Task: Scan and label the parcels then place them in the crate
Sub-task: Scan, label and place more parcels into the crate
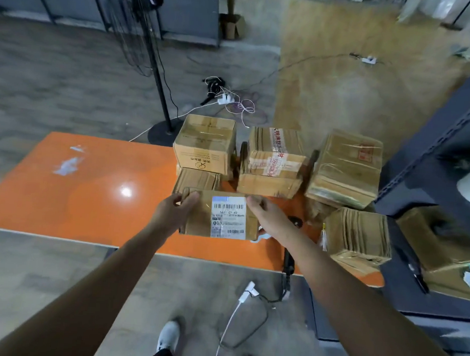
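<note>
A flat cardboard parcel (198, 219) with a white barcode label (228, 217) on top sits near the front of the orange table (89, 196). My left hand (177, 208) grips its left end, thumb over the top edge. My right hand (267, 215) holds its right end, fingers over the far corner. Behind it stand several more taped cardboard parcels (276, 153), some stacked in twos. A black scanner (294, 221) lies partly hidden under my right wrist. No crate is visible.
Another parcel (358, 235) sits at the table's right front corner. A dark metal shelf rack (435, 162) with boxes stands close on the right. A black cable (287, 274) hangs off the table's front edge. A fan stand (161, 101) and floor cables lie behind the table.
</note>
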`<move>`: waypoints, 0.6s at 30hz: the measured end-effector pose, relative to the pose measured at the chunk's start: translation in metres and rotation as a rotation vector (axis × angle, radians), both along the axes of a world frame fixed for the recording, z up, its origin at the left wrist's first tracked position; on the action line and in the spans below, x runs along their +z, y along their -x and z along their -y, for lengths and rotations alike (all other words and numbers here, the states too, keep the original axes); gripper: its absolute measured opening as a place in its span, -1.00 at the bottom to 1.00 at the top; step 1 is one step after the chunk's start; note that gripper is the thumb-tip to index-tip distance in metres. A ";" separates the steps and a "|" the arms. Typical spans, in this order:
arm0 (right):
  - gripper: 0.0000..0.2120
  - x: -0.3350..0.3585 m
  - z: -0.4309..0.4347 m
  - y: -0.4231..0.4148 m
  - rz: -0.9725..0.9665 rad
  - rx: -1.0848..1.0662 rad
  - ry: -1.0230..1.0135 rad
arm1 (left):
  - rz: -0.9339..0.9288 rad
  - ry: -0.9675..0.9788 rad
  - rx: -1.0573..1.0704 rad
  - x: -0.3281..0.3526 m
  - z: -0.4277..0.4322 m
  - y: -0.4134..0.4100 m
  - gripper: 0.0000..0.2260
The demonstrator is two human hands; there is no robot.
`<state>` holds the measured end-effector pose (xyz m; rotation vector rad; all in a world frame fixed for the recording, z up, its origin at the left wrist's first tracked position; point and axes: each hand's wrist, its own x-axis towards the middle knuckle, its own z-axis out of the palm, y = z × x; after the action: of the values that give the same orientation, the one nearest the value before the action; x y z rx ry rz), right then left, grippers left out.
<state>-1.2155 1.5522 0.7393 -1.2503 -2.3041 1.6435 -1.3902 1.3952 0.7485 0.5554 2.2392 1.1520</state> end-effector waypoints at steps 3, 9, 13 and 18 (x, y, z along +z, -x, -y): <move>-0.58 -0.015 0.009 0.003 0.038 -0.028 -0.040 | -0.020 0.060 0.064 -0.013 0.010 -0.001 -0.63; -0.56 -0.039 0.032 0.016 0.148 -0.060 -0.090 | 0.038 0.217 0.020 -0.045 0.026 0.008 -0.66; -0.57 -0.052 0.045 0.024 0.211 -0.061 -0.081 | 0.102 0.255 -0.050 -0.062 0.029 0.013 -0.50; -0.58 -0.056 0.055 0.022 0.160 -0.121 -0.060 | 0.167 0.182 -0.104 -0.074 0.022 0.008 -0.35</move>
<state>-1.2374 1.4976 0.6830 -1.5258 -2.2932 1.4761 -1.3985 1.3734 0.6744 0.4775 2.1180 0.8975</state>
